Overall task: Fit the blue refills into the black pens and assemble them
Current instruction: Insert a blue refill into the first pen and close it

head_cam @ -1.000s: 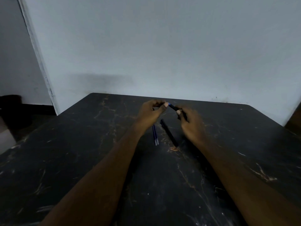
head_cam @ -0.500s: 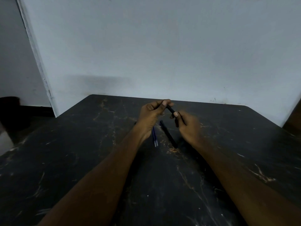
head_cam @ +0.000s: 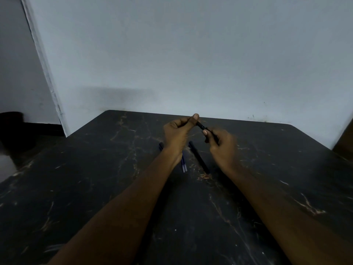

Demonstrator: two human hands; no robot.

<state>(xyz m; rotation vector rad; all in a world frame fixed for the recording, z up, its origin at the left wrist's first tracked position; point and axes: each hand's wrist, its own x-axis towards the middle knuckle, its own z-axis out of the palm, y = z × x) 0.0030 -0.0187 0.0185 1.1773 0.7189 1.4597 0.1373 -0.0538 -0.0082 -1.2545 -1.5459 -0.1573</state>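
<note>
Both hands, left (head_cam: 178, 133) and right (head_cam: 222, 145), still pinch the black pen (head_cam: 202, 127), whose blue refill no longer shows.

Both hands meet above the far middle of the tabletop (head_cam: 95, 178), the left hand (head_cam: 177, 134) and right hand (head_cam: 223, 146) joined by a pen (head_cam: 202, 127) that bars the gap between them. Beneath lie blue refills (head_cam: 184, 165) and a second pen (head_cam: 198, 157), just under the wrists. Wide bare tabletop opens left, right and near. A wall (head_cam: 191, 64) closes the far edge.
</note>
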